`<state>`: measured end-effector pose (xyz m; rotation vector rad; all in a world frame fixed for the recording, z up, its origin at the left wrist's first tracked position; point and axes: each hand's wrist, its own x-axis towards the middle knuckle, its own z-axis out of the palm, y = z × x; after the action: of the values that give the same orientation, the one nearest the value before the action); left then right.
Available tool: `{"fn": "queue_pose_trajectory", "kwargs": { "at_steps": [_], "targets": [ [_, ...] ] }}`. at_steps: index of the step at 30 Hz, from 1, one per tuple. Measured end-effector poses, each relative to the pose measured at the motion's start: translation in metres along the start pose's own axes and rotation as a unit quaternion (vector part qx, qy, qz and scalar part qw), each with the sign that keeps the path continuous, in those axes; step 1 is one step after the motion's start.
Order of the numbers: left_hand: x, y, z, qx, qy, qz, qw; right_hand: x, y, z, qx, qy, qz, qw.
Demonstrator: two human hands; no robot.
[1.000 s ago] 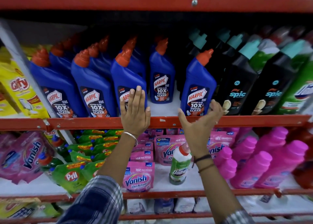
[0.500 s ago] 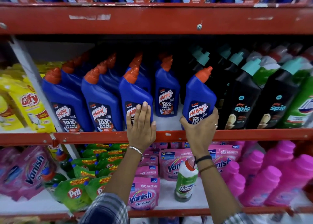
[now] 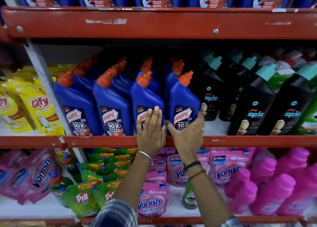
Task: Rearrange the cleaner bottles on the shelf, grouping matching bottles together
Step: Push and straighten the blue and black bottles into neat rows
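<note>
Middle shelf (image 3: 240,141), red front rail: four front-row blue Harpic bottles stand upright along the near edge, further blue bottles behind them. The right hand (image 3: 187,137) grips the rightmost blue Harpic bottle (image 3: 184,103) at its lower body, thumb across the label front, fingers wrapped round its right side; the bottle leans slightly right, its base hidden behind the hand. The left hand (image 3: 151,128) lies flat, fingers extended and together, palm pressed against the front of the neighbouring Harpic bottle (image 3: 145,96), holding nothing. The two bottles stand just beside each other. To the right, black Spic bottles (image 3: 257,110) with teal caps fill the shelf, green bottles at the far right. Yellow Giffy pouches (image 3: 41,110) sit left of the upright. Lower shelf: Vanish pouches (image 3: 151,201), Pril pouches (image 3: 82,197), pink bottles (image 3: 267,192)
</note>
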<state>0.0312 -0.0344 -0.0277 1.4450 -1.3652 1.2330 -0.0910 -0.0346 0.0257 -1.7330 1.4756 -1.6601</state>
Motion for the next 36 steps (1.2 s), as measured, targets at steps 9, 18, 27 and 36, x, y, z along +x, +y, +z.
{"fn": "queue_pose_trajectory", "kwargs": {
  "at_steps": [9,18,27,36],
  "targets": [
    [0.001,0.001,-0.002,0.000,-0.003,-0.005,1.000,-0.003,0.009,0.002,-0.052,-0.004,-0.031,0.998],
    [0.001,0.001,0.001,0.004,0.000,-0.007,1.000,0.008,0.051,-0.052,0.080,-0.042,-0.079,0.993],
    [0.002,0.002,0.003,0.026,0.003,-0.002,1.000,0.093,0.117,-0.145,0.043,0.185,-0.074,0.979],
    [0.003,0.002,0.005,0.026,0.017,-0.003,1.000,0.153,0.156,-0.168,-0.071,0.113,-0.017,0.991]
  ]
}}
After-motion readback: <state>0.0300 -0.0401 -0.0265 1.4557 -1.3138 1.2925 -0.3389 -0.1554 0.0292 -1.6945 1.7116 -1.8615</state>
